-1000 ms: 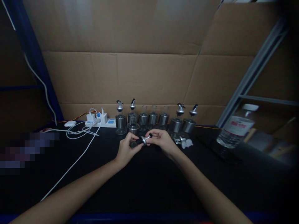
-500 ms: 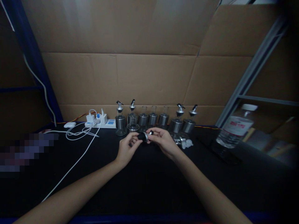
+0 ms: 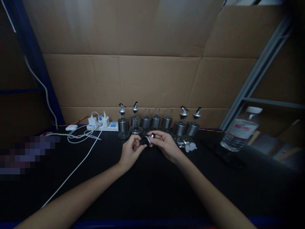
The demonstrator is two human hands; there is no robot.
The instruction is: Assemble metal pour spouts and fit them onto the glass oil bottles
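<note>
Between my two hands is a pour spout (image 3: 146, 140) with a black stopper end and a silver cap. My left hand (image 3: 131, 150) pinches its black end. The fingers of my right hand (image 3: 164, 144) close on the silver end with its small black lever. Behind them stands a row of glass bottles with steel sleeves; the left bottle (image 3: 123, 124) and the right bottle (image 3: 192, 128) carry spouts, while the middle bottle (image 3: 156, 121) has a bare neck. Right of my right hand, another silver spout (image 3: 183, 145) lies beside clear plastic pieces (image 3: 191, 146).
A white power strip (image 3: 111, 126) with plugs and looped white cable (image 3: 78, 162) sits at the left, near a small white case (image 3: 71, 127). A water bottle (image 3: 240, 130) stands at the right, near a dark flat object (image 3: 232, 160). Cardboard (image 3: 133, 79) walls the back.
The spout has turned slightly between my fingers, its lever end shifting a little to the left. Both hands keep nearly the same place and grip.
</note>
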